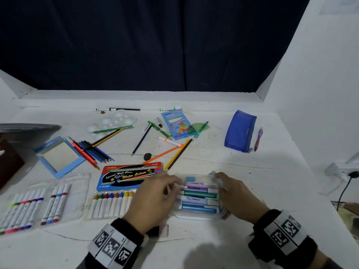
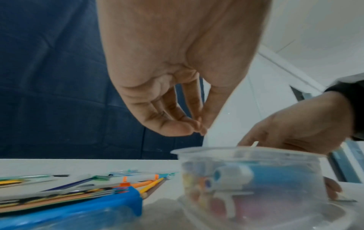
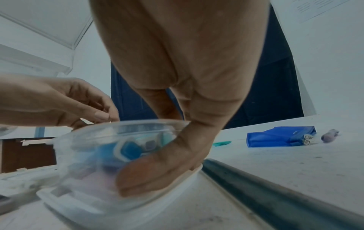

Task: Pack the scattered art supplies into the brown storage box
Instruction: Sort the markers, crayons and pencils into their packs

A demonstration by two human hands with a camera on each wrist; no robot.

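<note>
A clear plastic case (image 1: 200, 214) of pastel and blue highlighters lies on the white table near the front. My right hand (image 1: 222, 197) grips its right end, the thumb (image 3: 157, 168) pressed on the near wall and the fingers over the far side. My left hand (image 1: 175, 186) hovers at the case's left end. Its fingertips (image 2: 197, 126) are pinched together just above the rim (image 2: 216, 150), with nothing visible between them. The brown storage box (image 1: 9, 164) sits at the far left edge, mostly cut off.
Left of the case lie a water colour box (image 1: 130, 176), paint tubes (image 1: 112, 204) and two marker packs (image 1: 23, 208). Loose pencils (image 1: 93, 152), a blue-framed pad (image 1: 60, 156), a neon pencil box (image 1: 176, 125) and a blue pouch (image 1: 240, 131) lie farther back.
</note>
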